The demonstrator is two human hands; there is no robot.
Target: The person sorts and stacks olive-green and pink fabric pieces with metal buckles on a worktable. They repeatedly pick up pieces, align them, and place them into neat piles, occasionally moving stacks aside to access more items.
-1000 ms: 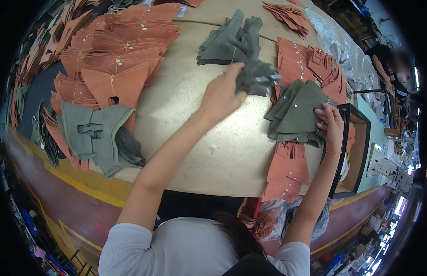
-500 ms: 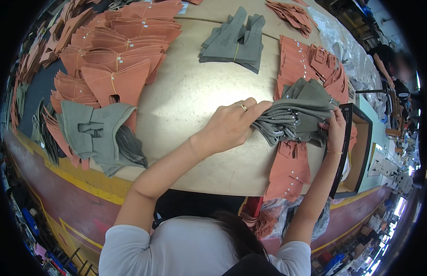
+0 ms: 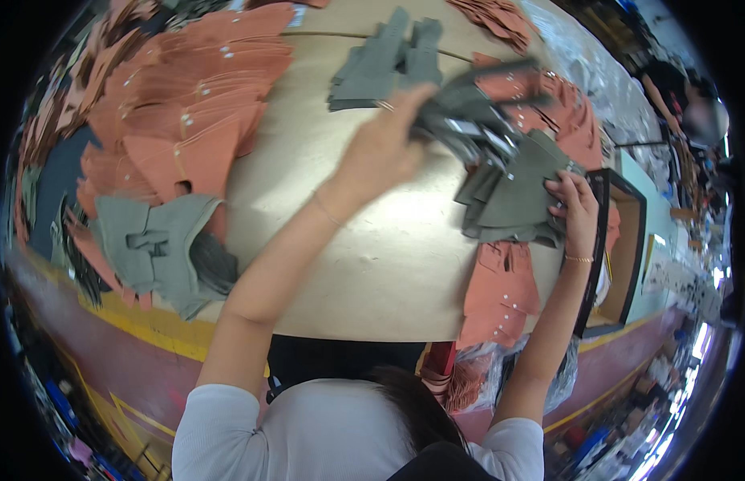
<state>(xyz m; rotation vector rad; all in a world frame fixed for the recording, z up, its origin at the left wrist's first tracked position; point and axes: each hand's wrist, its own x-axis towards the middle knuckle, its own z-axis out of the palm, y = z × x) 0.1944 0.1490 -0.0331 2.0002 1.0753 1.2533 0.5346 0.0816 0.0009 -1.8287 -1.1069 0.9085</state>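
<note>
My left hand [image 3: 388,144], blurred by motion, is closed on the end of a bundle of grey-green cut pieces [image 3: 473,120] and holds it above the table. The bundle's far ends fan out, with shiny bits among its layers. My right hand [image 3: 577,212] touches the right edge of a stack of grey-green cut pieces [image 3: 513,196], its fingers bent over the edge. I cannot make out whether it grips any of them. Beneath that stack, orange cut pieces [image 3: 501,297] with white dots stick out toward me.
Tied bundles of orange pieces [image 3: 188,160] cover the table's left side, with a folded grey-green bundle [image 3: 152,248] nearest me. Another grey-green stack [image 3: 368,76] lies at the far middle. A black-rimmed box [image 3: 621,256] stands right. A person [image 3: 661,96] is at the far right.
My left hand has lifted the grey-green bundle up and away to the far left, off the stack. My right hand stays by the stack's right edge, now apart from the bundle.
</note>
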